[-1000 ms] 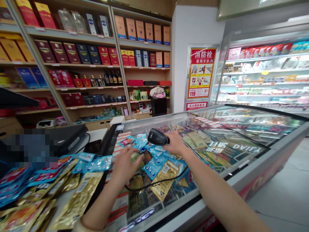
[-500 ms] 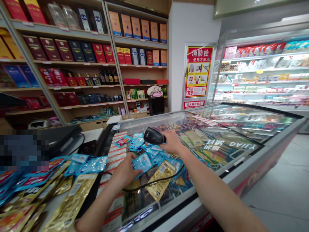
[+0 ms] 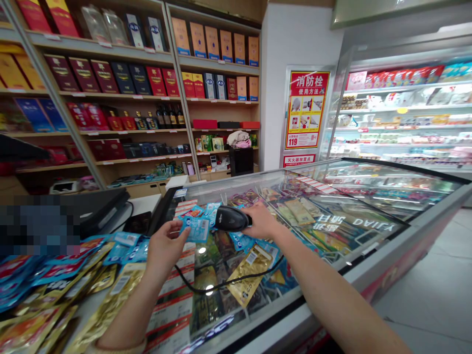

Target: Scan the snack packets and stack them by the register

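My right hand (image 3: 262, 221) is wrapped round the grip of a black barcode scanner (image 3: 231, 219), whose head points left over the freezer's glass top. In a pinch between thumb and fingers, my left hand (image 3: 167, 244) holds a blue snack packet (image 3: 198, 230) just left of the scanner head. Several other blue packets (image 3: 241, 241) lie on the glass below and behind the scanner, partly hidden by it. A gold packet (image 3: 251, 270) with a barcode rests nearer to me, and the scanner's black cable (image 3: 221, 286) curves across it.
A chest freezer (image 3: 354, 275) with a glass top fills the middle and right. At left, gold and blue packets (image 3: 59, 275) are piled on a counter beside a dark device (image 3: 99, 211). Shelves of boxed goods (image 3: 129, 93) stand behind; a lit display fridge (image 3: 405, 123) is at back right.
My left hand has moved left and up, lifting a blue packet off the group on the glass. The scanner has shifted slightly left and down. The view has turned a little left.
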Motion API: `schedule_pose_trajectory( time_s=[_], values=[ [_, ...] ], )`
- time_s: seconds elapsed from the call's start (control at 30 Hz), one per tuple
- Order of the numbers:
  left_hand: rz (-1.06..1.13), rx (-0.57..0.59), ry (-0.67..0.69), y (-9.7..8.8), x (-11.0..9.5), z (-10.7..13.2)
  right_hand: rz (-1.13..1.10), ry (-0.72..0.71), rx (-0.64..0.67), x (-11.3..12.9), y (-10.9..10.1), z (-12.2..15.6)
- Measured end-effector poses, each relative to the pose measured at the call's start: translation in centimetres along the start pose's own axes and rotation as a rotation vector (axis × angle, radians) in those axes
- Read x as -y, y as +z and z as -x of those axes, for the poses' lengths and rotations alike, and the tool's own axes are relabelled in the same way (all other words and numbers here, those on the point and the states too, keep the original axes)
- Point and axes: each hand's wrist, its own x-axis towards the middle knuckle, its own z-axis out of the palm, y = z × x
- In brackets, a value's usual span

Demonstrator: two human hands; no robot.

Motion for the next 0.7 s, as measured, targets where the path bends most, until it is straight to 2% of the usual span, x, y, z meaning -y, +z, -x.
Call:
schedule_pose_trajectory(
  time_s=[0.37, 0.7],
  values=[
    [-0.023, -0.016, 0.022, -0.09, -0.29, 0.18, 0.001, -0.011, 0.031, 0.28, 0.28, 0.02],
    [0.001, -0.028, -0.03, -0.21, -0.88, 0.29, -0.014, -0.006, 0.023, 0.07, 0.62, 0.03]
  ],
)
